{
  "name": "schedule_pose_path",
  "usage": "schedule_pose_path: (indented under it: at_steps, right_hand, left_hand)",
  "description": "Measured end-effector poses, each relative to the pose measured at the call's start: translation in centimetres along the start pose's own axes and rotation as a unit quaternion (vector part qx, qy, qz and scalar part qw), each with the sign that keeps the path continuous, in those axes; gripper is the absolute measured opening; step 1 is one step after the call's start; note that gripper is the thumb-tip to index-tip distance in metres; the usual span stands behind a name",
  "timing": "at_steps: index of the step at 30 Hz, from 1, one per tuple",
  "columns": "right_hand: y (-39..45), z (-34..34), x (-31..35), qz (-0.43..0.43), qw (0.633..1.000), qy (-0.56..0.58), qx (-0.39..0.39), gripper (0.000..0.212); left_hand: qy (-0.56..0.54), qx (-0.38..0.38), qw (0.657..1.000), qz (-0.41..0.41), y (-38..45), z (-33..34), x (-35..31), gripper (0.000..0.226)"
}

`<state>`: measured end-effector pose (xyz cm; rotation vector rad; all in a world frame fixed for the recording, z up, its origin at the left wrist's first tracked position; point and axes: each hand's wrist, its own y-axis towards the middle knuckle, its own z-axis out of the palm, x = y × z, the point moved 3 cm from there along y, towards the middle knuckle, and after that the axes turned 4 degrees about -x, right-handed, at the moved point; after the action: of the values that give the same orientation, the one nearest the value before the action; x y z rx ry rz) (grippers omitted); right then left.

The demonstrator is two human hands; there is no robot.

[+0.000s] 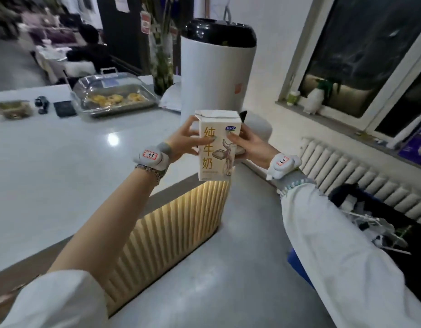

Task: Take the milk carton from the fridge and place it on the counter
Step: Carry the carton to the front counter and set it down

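Note:
A cream milk carton (216, 147) with orange characters and a cow drawing is held upright in the air in front of me. My left hand (184, 144) grips its left side and my right hand (251, 146) grips its right side. The carton hovers above the near corner of the white counter (63, 166), its bottom edge just past the counter's rim. Both wrists carry grey sensor bands with labels. No fridge is in view.
On the counter stand a covered tray of pastries (113, 97), a dark small pad (64, 108), a small black object (42, 104) and a bowl (13, 109). A tall white appliance (216, 67) rises behind the carton. A radiator (360, 176) and window lie right.

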<state>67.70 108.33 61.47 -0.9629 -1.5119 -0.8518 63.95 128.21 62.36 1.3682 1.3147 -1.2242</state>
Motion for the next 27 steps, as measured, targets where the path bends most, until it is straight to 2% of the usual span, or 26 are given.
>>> schedule_pose_path:
  at_steps: [4, 8, 15, 19, 22, 27]
  right_hand:
    - [0.2, 4.9, 0.6, -0.016, 0.998, -0.007, 0.060, 0.028]
    - [0.3, 10.5, 1.5, -0.024, 0.992, -0.035, 0.121, 0.035]
    - [1.8, 20.2, 3.4, -0.037, 0.976, -0.016, 0.216, 0.042]
    - [3.2, 25.5, 4.2, -0.042, 0.966, -0.011, 0.254, 0.035]
    - [5.3, 31.1, 5.0, -0.045, 0.961, -0.011, 0.274, 0.042]
    - [7.4, 34.8, 5.2, -0.047, 0.957, -0.005, 0.287, 0.046]
  left_hand:
    - [-0.005, -0.060, 0.998, -0.011, -4.8, -3.7, 0.9, 0.070]
    - [-0.013, -0.116, 0.993, -0.022, -9.5, -7.6, 1.9, 0.069]
    - [-0.014, -0.199, 0.979, -0.029, -16.0, -15.0, 2.8, 0.070]
    - [-0.005, -0.231, 0.972, -0.033, -18.4, -19.2, 3.2, 0.063]
    - [-0.007, -0.256, 0.966, -0.035, -19.9, -24.6, 4.3, 0.057]
    - [-0.001, -0.267, 0.963, -0.026, -20.3, -28.4, 5.0, 0.052]
